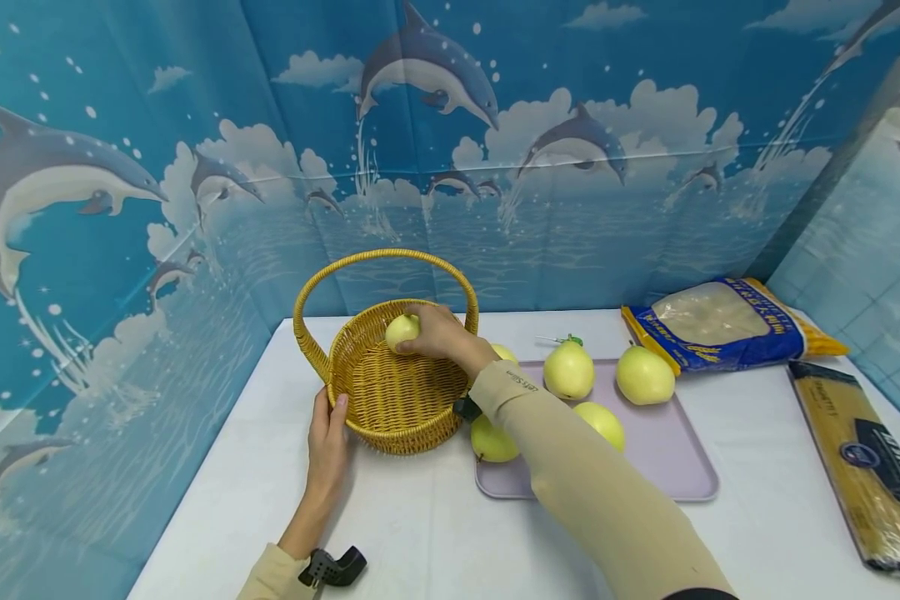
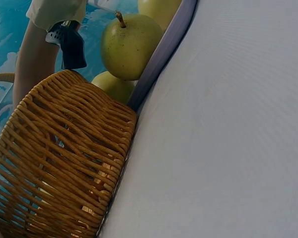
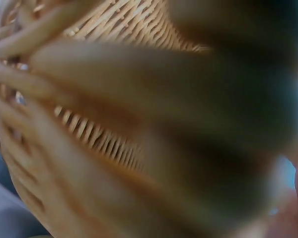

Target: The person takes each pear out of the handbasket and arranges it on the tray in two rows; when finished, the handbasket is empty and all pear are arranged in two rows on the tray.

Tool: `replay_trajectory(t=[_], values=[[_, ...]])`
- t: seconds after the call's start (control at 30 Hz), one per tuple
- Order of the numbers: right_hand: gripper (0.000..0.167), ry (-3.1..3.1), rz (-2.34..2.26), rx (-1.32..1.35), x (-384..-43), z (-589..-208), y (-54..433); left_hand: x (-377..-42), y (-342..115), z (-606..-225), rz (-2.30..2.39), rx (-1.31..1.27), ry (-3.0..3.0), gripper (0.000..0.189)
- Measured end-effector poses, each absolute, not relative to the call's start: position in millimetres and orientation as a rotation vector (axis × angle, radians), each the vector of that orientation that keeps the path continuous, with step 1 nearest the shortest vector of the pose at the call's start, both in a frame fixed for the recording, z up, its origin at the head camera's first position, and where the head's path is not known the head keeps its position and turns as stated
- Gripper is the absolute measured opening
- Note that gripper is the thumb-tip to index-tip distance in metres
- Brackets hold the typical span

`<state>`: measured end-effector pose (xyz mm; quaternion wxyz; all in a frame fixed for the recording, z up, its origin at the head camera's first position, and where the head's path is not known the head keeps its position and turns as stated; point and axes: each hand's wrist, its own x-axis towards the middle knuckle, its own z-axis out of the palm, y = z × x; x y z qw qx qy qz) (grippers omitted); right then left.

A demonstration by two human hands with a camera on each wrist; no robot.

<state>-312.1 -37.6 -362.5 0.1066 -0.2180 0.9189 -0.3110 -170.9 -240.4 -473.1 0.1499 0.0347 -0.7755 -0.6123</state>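
Observation:
A yellow woven basket (image 1: 401, 429) with a tall arched handle stands on the table. My right hand (image 1: 438, 332) reaches in under the handle and grips a pale yellow-green pear (image 1: 402, 333) above the basket floor. At the basket's left side, my left hand (image 1: 328, 446) holds the rim, its thumb over the edge and its fingers outside. The left wrist view shows the basket's woven wall (image 2: 64, 153) close up. In the right wrist view, blurred basket weave (image 3: 114, 148) fills most of the picture, and the pear cannot be made out.
Right of the basket lies a lilac tray (image 1: 667, 467) with several pears (image 1: 568, 371), partly hidden by my right sleeve. Farther right are a blue-and-yellow packet (image 1: 720, 325) and a flat gold-and-black package (image 1: 862, 467). A dolphin-print curtain (image 1: 435, 150) hangs behind the table.

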Motion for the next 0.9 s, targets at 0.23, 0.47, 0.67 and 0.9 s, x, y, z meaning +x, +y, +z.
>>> replay_trajectory(t=[0.23, 0.47, 0.67, 0.9], values=[[0.072, 2.720, -0.892, -0.675, -311, -365, -37, -170, -241, -473, -1.764, 0.104, -2.228, 0.059], [0.069, 2.737, -0.872, -0.746, -310, -368, -39, -171, -241, -473, -1.763, 0.095, -2.227, 0.059], [0.065, 2.647, -0.843, -0.791, -307, -375, -40, -172, -242, -474, -1.763, 0.104, -2.225, 0.059], [0.066, 2.645, -0.866, -0.779, -306, -380, -40, -173, -241, -474, -1.769, 0.104, -2.226, 0.060]])
